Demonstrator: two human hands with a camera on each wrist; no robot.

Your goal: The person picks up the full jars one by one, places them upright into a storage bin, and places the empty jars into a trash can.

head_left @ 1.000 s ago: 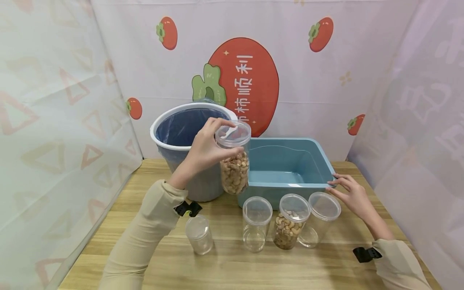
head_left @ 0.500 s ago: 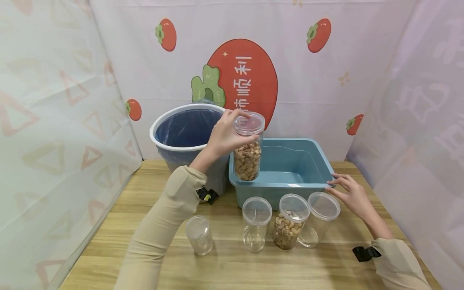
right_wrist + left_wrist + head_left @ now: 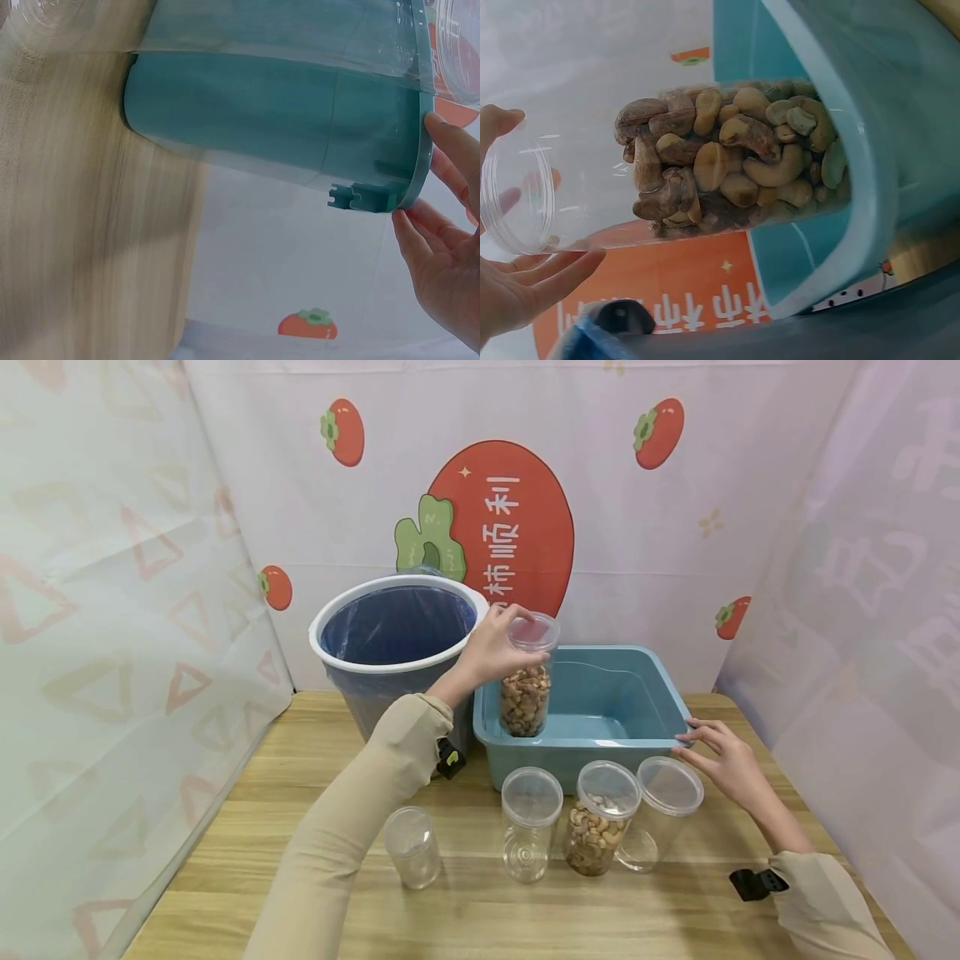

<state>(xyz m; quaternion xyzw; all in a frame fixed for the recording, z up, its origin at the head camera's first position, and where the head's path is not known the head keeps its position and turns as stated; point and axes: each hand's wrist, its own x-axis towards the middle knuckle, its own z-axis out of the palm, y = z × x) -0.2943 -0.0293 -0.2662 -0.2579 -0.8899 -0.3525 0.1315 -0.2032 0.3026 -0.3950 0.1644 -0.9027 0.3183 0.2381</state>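
My left hand (image 3: 497, 647) grips a clear lidded jar of cashews (image 3: 525, 700) near its lid. The jar is upright, its bottom just inside the left part of a blue plastic bin (image 3: 577, 744). In the left wrist view, cashews (image 3: 735, 165) fill much of the jar and the bin's rim hides its base. My right hand (image 3: 726, 763) holds the bin's front right corner, thumb and fingers on the rim, as the right wrist view also shows. Before the bin stand a second cashew jar (image 3: 596, 835) and two clear jars without visible contents (image 3: 531, 827).
A trash can (image 3: 360, 667) with a white rim and blue liner stands left of the bin. A small clear jar (image 3: 412, 847) is on the wooden table (image 3: 300, 860) at front left. White printed cloth (image 3: 750, 460) surrounds the table on three sides.
My left hand has carried the cashew jar rightwards from before the trash can to over the bin, then lowered it slightly. My right hand stays at the bin's corner.
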